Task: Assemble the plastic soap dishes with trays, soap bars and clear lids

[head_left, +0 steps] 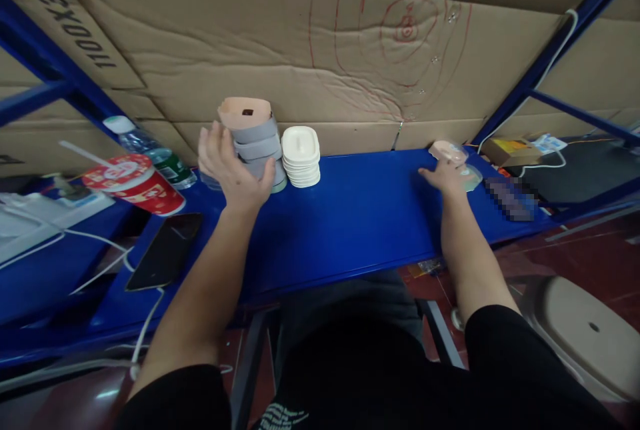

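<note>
Two bare hands reach forward over a blue worktop (345, 217), set well apart, with black sleeves at the upper arms. The left hand (235, 170) is spread against the near side of a tall stack (259, 143), its fingers along the left of it and its thumb at the lower right. I cannot tell whether it grips. The stack has a peach container with a small dark mark on top and grey ones below.

Just right of the left hand, beside that stack, stands a neat pile of cream lids (301, 158), the top one showing a raised centre.

The right hand (447, 175) is at the worktop's far right, thumb pointing left, fingers over a peach piece (445, 149) and near a clear disc (473, 179). The fingertips are partly hidden, so whether they hold anything cannot be told.

Left of the left hand are a clear bottle (145, 147) with a green label and a red cup (150, 191) with a straw, both tilted in view. Nearer the body, left of that forearm, lies a dark phone (165, 250).

Right of the right hand are a pixelated object (513, 200) and a small box (507, 152). Beyond both hands rises a cardboard wall (240, 30) with red drawn lines. A beige stool (585, 337) stands below, right of the right arm.
</note>
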The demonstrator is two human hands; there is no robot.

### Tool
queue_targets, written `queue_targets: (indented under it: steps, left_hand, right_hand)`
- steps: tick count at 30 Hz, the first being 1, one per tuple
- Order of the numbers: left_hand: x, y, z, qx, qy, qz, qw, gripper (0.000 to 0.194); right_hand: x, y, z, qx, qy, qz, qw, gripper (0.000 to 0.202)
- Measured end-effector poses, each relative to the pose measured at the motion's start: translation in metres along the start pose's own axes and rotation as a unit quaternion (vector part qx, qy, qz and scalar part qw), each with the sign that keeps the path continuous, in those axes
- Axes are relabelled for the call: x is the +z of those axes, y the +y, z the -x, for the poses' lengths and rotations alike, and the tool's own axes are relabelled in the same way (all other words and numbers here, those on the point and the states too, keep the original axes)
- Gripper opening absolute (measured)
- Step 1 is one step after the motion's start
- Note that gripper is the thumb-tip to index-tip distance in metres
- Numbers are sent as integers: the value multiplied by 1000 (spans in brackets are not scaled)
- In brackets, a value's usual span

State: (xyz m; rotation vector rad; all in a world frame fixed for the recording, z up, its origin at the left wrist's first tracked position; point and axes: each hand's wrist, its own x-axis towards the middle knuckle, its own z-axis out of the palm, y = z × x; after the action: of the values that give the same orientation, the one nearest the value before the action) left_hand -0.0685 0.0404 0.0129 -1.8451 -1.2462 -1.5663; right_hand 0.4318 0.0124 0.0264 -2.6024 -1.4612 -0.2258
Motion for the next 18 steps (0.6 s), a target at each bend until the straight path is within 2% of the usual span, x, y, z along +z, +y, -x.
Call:
queue_targets:
  steps: [1, 2, 4, 7, 9, 11, 13, 16, 18]
  left_hand:
    - [1, 2, 1, 16, 8, 3, 1000, 93]
    - [3, 6, 2, 28, 6, 6, 1000, 90]
    - [6, 17, 6, 44, -31, 22, 998, 77]
    - [12, 42, 14, 108, -147, 73, 980, 48]
    - [15, 59, 19, 183, -228, 109, 950, 38]
    - [18, 71, 24, 234, -295, 126, 918, 40]
    - [21, 77, 28, 249, -346, 121, 897, 47]
    - [23, 76, 32, 232, -400, 88, 882, 57]
    - [24, 72, 33, 220, -416, 76, 879, 58]
  right_hand:
    - [-2, -10, 11, 8, -53, 21, 998, 71]
    - [-4, -25, 25, -17, -85, 36, 996, 70]
    - [-10, -65, 63, -129, -105, 58, 984, 70]
    - [-24, -123, 117, -287, -74, 64, 953, 76]
    - [-35, -146, 136, -356, -70, 22, 932, 90]
    - [-42, -155, 134, -434, -113, -40, 893, 99]
    - [-39, -153, 116, -489, -170, -90, 851, 105]
    - [-18, -143, 84, -485, -201, -153, 837, 109]
    - [-1, -137, 70, -511, -181, -212, 813, 100]
